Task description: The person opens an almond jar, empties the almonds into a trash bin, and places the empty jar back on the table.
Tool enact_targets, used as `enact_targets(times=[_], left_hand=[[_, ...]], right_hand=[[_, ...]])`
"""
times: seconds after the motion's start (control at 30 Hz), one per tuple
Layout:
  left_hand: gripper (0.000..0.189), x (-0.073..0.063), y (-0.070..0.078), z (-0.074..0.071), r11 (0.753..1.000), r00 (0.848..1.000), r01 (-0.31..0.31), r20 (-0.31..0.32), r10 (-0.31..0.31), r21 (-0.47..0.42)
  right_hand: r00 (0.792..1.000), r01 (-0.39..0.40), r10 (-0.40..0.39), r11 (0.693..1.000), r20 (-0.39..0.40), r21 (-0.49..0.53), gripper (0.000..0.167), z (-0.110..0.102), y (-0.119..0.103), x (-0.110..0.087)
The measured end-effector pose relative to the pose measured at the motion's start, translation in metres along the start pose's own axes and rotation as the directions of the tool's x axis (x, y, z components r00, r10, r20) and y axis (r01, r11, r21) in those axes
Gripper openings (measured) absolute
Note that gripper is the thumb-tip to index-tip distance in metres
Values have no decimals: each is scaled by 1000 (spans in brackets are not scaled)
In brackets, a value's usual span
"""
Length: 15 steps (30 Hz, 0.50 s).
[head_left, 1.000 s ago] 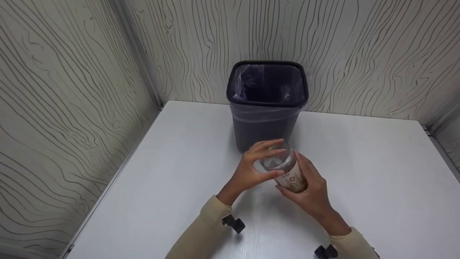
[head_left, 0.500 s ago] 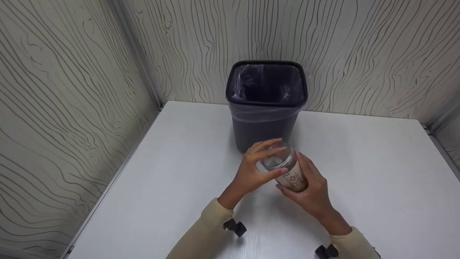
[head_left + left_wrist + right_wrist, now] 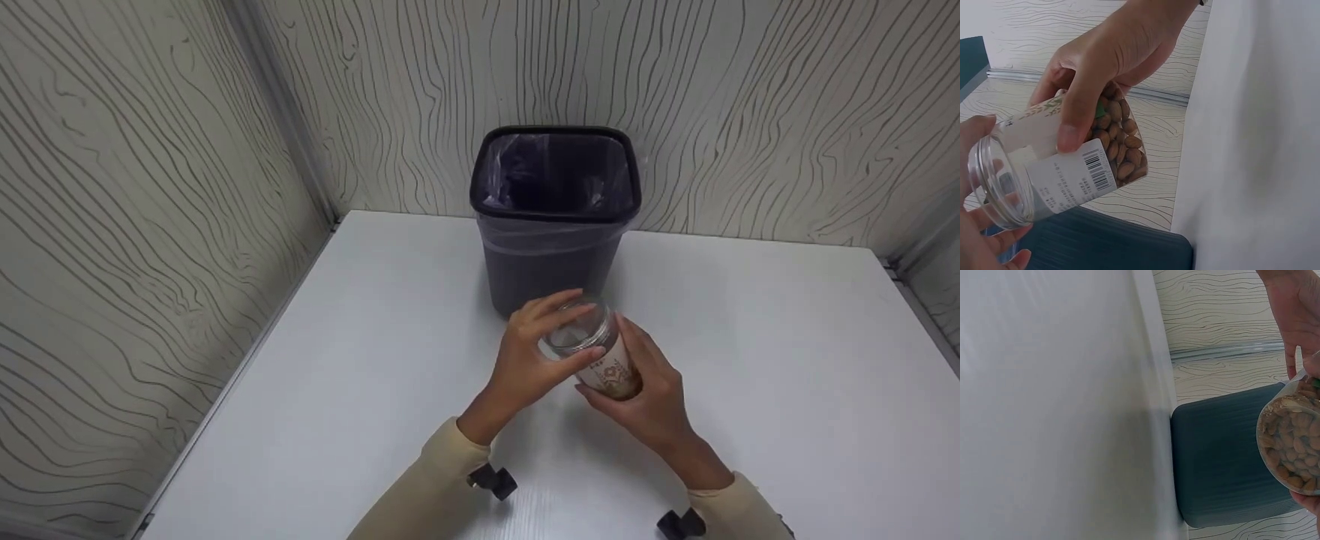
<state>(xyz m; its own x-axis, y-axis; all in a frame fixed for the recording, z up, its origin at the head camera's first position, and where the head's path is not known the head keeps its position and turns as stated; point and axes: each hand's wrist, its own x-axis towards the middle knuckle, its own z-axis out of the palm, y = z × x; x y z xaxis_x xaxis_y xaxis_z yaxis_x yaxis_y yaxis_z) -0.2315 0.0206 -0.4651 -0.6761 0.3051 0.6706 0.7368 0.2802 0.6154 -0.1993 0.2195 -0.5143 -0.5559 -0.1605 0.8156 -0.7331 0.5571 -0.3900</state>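
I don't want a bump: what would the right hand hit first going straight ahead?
Probably the left hand, at the mouth of the clear cylindrical jar the right hand holds; the dark rectangular plastic bin looks farther on, but depth is unclear.

Bin: dark, tapered, stood upright.
Liner: clear plastic, folded over the bin's edge.
Surface: white, spread beneath and around the bin.
Back wall: pale, patterned with wavy lines, seen behind the bin.
Left wall: patterned alike, set left of the bin.
Grey strip: fitted in the corner left of the bin.
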Motion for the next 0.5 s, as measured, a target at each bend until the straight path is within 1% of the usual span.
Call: enact_targets(times=[0.1, 0.27, 0.5], left_hand=[[48, 0, 0, 0, 1000, 1000, -5, -1, 5, 21], [49, 0, 0, -1, 999, 1000, -16, -3, 16, 29], [49, 1, 0, -1, 999, 1000, -3, -9, 3, 40]], right_hand=[[1000, 1, -1, 1000, -2, 0, 104, 0, 0, 0], [1000, 5, -5, 1000, -1, 4, 101, 0, 0, 0], [1000, -1, 1, 1000, -1, 7, 104, 0, -1, 0]])
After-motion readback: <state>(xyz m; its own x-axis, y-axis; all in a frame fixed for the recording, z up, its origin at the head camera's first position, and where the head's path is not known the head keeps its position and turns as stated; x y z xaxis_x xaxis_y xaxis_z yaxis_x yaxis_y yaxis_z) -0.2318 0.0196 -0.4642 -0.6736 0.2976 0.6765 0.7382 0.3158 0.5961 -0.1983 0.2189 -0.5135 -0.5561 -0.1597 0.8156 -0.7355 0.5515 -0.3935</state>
